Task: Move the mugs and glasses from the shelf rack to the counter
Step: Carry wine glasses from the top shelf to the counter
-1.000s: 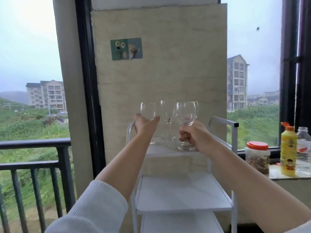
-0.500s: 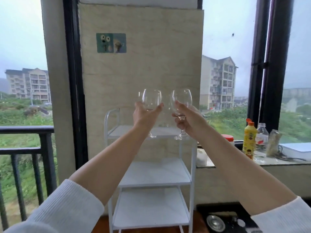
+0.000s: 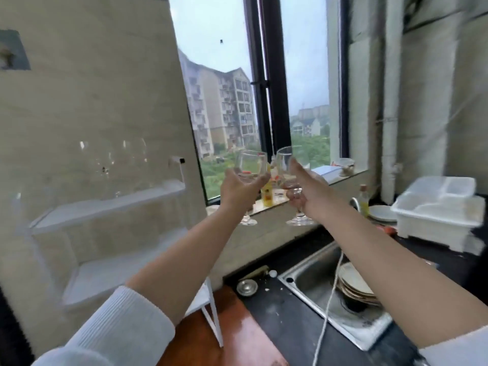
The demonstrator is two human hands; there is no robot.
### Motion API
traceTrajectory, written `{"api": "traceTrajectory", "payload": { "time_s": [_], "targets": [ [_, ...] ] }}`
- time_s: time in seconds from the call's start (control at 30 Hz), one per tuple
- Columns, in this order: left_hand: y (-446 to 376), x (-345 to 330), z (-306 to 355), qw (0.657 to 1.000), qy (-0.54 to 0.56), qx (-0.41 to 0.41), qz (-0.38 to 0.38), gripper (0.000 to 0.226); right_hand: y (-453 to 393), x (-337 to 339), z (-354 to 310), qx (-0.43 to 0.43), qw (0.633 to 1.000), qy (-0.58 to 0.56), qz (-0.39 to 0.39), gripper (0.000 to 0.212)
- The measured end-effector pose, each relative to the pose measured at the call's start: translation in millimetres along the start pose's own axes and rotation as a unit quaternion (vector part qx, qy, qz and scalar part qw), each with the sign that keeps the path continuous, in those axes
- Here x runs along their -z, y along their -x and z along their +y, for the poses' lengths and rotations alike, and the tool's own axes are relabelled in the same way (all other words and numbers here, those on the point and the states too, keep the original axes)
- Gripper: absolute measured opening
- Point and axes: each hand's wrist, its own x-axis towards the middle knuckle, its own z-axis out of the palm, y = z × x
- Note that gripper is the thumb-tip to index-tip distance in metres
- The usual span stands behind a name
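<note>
The view has swung to the right since half a second ago: the white shelf rack [image 3: 105, 207], then centred, now sits blurred at the left, and a dark tabletop [image 3: 303, 320] with a steel sink [image 3: 317, 283] fills the lower right. Plates [image 3: 353, 286] are stacked in the sink, and a white dish tub [image 3: 438, 215] stands further back on the right. A few stemmed glasses [image 3: 118, 165], smeared by motion, remain on the rack's top shelf.

Both arms have travelled with the turn and now reach out in front of the window sill [image 3: 340, 178] instead of over the rack. The left hand [image 3: 240, 191] has its fingers curled around the bowl of the left wine glass [image 3: 249, 165], whose foot hangs free in the air. The right hand [image 3: 306, 188] grips the right wine glass [image 3: 286, 161] low on the bowl and stem, fingers clamped, its foot also unsupported. The two glasses are held upright, just beside each other, above the far edge of the tabletop and clear of the rack.
</note>
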Motion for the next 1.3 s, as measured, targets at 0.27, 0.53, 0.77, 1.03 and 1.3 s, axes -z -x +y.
{"api": "traceTrajectory", "payload": {
  "time_s": [0.27, 0.53, 0.77, 1.03, 1.3],
  "targets": [
    [75, -226, 31, 0.975, 0.083, 0.002, -0.205, 0.064, 96, 223, -57, 0.036, 0.969, 0.052, 0.238, 0.033],
    [186, -456, 115, 0.914, 0.176, -0.023, -0.365, 0.052, 220, 433, -142, 0.045, 0.894, 0.142, 0.423, 0.033],
    [271, -628, 175, 0.894, 0.174, -0.025, -0.412, 0.049, 298, 595, -193, 0.042, 0.855, 0.173, 0.488, 0.043],
    [304, -805, 204, 0.837, 0.115, -0.014, -0.535, 0.068, 326, 762, -221, 0.025, 0.759, 0.268, 0.593, 0.04],
    [299, -982, 245, 0.78, 0.07, -0.124, -0.609, 0.066, 314, 902, -284, 0.053, 0.681, 0.304, 0.664, 0.052]
  ]
}}
